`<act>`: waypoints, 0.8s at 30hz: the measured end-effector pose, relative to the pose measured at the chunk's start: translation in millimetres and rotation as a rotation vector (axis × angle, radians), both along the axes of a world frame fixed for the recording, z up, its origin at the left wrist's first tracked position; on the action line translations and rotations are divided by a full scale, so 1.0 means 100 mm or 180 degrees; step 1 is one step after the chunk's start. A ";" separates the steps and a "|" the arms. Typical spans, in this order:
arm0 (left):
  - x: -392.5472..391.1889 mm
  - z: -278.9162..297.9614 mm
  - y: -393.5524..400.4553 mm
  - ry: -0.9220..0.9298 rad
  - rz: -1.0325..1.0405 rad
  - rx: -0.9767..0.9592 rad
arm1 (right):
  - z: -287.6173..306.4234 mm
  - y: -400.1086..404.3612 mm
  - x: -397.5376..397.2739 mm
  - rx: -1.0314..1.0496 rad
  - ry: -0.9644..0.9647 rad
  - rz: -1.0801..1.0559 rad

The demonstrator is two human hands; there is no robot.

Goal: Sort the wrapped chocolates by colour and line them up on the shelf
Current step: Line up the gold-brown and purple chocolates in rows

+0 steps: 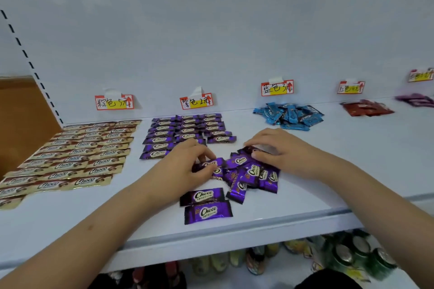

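Note:
A loose heap of purple chocolates [251,175] lies mid-shelf between my hands. My left hand [187,164] pinches one purple chocolate [211,164] at the heap's left edge. My right hand [272,148] grips another purple chocolate [249,149] at the heap's far right corner. Two purple chocolates [206,204] lie flat, one below the other, near the shelf's front edge. Behind the heap, purple chocolates [185,132] sit in neat rows. Gold chocolates [77,159] fill tidy rows at the left.
The white shelf [328,183] carries a blue pile [290,116], a red pile [366,108] and a purple-pink pile [415,99] at the right. Price tags [196,101] are stuck on the back wall. Cans and packets [352,256] sit on the shelf below.

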State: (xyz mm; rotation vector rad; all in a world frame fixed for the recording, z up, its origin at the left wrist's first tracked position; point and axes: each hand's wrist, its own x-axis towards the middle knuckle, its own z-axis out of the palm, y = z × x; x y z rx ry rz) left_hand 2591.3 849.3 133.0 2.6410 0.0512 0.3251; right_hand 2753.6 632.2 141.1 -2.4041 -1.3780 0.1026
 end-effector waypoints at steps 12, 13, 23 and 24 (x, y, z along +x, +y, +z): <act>0.18 0.07 -0.24 0.0001 0.0116 -0.1239 | 0.09 -0.22 0.04 0.0364 0.0586 -0.0823; 0.15 0.07 -0.22 -0.0097 0.0182 -0.1376 | 0.11 -0.21 0.05 0.0381 0.0519 -0.0851; -0.10 0.09 0.08 -0.0213 0.0469 -0.1903 | 0.25 0.23 -0.10 0.1446 0.1246 -0.0516; -0.13 0.09 0.12 -0.0138 0.0473 -0.1682 | 0.27 0.29 -0.13 0.1463 0.1274 -0.0421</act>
